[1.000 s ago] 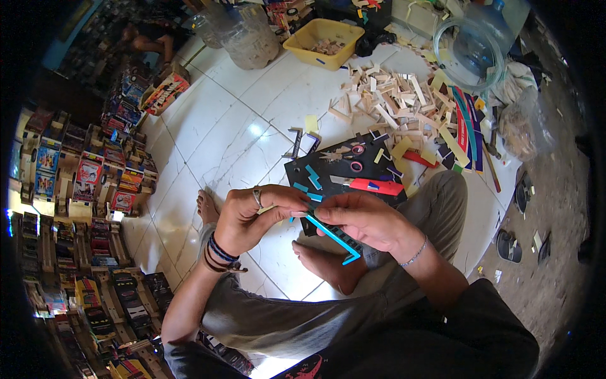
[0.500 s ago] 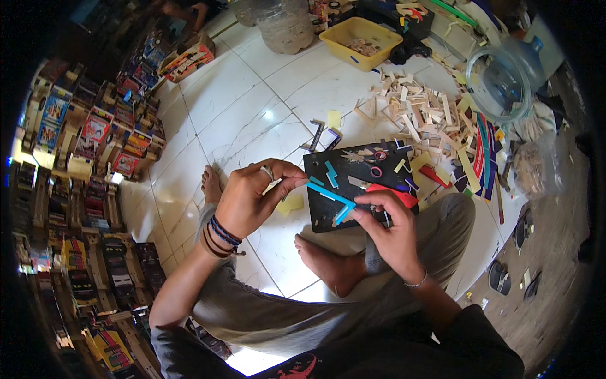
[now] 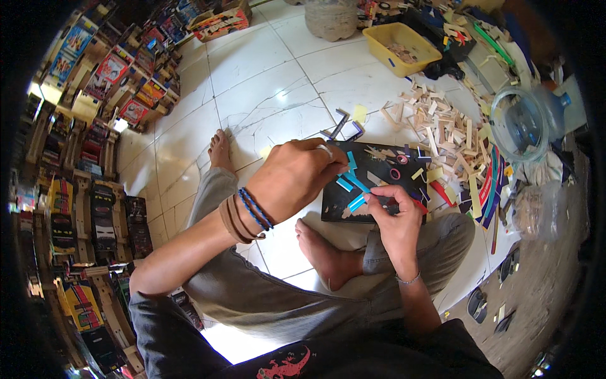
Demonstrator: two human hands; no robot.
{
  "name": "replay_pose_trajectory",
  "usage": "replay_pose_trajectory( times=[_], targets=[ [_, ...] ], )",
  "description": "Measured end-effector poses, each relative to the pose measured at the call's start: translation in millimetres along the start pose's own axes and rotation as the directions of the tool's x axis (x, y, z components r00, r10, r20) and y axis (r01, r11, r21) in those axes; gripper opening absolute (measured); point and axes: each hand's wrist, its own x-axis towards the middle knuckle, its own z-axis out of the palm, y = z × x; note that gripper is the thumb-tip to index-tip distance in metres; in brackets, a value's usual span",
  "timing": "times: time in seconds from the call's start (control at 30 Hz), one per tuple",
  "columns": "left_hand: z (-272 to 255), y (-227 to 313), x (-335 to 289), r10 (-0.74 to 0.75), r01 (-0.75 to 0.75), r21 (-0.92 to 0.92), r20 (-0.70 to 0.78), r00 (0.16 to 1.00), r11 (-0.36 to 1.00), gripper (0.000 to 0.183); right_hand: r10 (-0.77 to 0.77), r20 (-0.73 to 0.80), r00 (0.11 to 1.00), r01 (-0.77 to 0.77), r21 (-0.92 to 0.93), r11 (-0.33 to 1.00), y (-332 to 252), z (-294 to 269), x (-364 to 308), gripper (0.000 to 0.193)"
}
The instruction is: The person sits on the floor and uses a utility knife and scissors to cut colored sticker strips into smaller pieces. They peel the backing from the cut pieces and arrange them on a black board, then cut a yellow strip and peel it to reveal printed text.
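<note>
My right hand (image 3: 398,218) pinches a bent, bright blue strip (image 3: 360,183) between thumb and fingertips, above a black board (image 3: 338,211). The strip's short leg (image 3: 357,201) points down and left from the pinch. My left hand (image 3: 300,177) is closed, back upward, with its fingertips by the far end of the strip. What those fingers hold is hidden. Beside them, a small blue piece (image 3: 351,160) and another blue piece (image 3: 344,184) show against the board. Scraps, rings of tape (image 3: 395,174) and a red piece (image 3: 419,206) also lie on it.
Wooden sticks (image 3: 442,126) are heaped beyond the board at the right, near a yellow basin (image 3: 404,54) and a clear plastic container (image 3: 521,123). Rows of wooden toy vehicles with printed panels (image 3: 104,208) line the left side. My bare foot (image 3: 325,256) rests near the board.
The view has shifted, moving the scene rightward and upward at the top. My left hand has turned its back upward and moved right, nearer my right hand, which keeps hold of the blue strip.
</note>
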Motion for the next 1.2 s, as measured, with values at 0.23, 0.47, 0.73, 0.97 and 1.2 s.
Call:
replay_pose_trajectory(
  times=[0.23,0.47,0.73,0.97,1.2],
  targets=[
    [-19.3,-2.0,-0.3,-0.058,0.058,0.047,-0.003,0.998,0.997,0.011,-0.093,0.040,0.995,0.095,-0.062,0.994,-14.6,7.8,8.7,0.015],
    [-27.7,-14.4,-10.3,-0.108,0.083,0.164,0.148,0.983,0.983,0.015,-0.225,0.268,0.937,0.279,-0.181,0.943,-21.3,18.9,17.2,0.016],
    [-8.6,-21.2,-16.2,-0.276,0.194,0.286,0.281,0.919,0.938,0.016,-0.379,0.548,0.745,0.637,-0.418,0.648,-15.8,39.0,10.7,0.015],
    [-1.5,-31.7,-17.5,-0.297,0.218,0.282,0.278,0.913,0.934,0.015,-0.387,0.592,0.708,0.639,-0.301,0.708,6.8,47.5,18.0,0.018],
    [11.8,-42.1,-11.3,-0.326,0.232,0.324,0.279,0.903,0.917,0.016,-0.389,0.540,0.746,0.594,-0.275,0.756,29.3,55.5,23.9,0.019]
  ],
)
